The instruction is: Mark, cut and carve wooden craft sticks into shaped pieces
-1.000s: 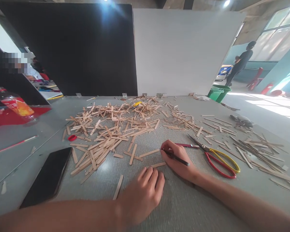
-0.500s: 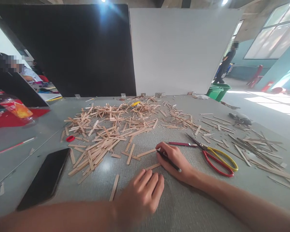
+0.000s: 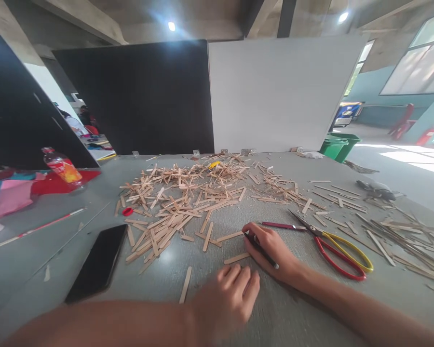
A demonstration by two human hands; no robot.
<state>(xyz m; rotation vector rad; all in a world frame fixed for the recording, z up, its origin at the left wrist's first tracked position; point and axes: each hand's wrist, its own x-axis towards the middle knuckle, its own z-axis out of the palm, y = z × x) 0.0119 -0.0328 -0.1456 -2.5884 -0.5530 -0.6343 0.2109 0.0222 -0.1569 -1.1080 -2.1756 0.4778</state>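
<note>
At the far left, pink sheets (image 3: pixel 12 198) lie beside a red sheet (image 3: pixel 90 176), where a bottle (image 3: pixel 63 166) with a red-and-orange label leans to the left. In front of these, a thin red-and-white rod (image 3: pixel 39 229) lies slantwise on the grey table (image 3: pixel 155 303), and nearer the person is a dark phone (image 3: pixel 97 262), flat, its screen black. Just right of the phone's top edge sits a small red ring-shaped piece (image 3: pixel 128 211), at the edge of a wide, messy heap of flat wooden sticks (image 3: pixel 166 231), with a yellow object (image 3: pixel 214 164) at its back. A loose stick (image 3: pixel 185 284) lies left of the left hand (image 3: pixel 237 294), whose fingers are curled and close together; whether they grip anything underneath cannot be told. Just beyond its knuckles, a short stick (image 3: pixel 237 258) reaches toward the right hand (image 3: pixel 273 250), which pinches a black pen (image 3: pixel 265 253), its tip near the end of another stick (image 3: pixel 229 236); contact cannot be made out. Right of that hand come a narrow dark-red tool (image 3: pixel 284 225), then scissors (image 3: pixel 342 253) with one yellow and one red handle, blades slightly apart if at all, and finally scattered thin strips (image 3: pixel 401 236).
</note>
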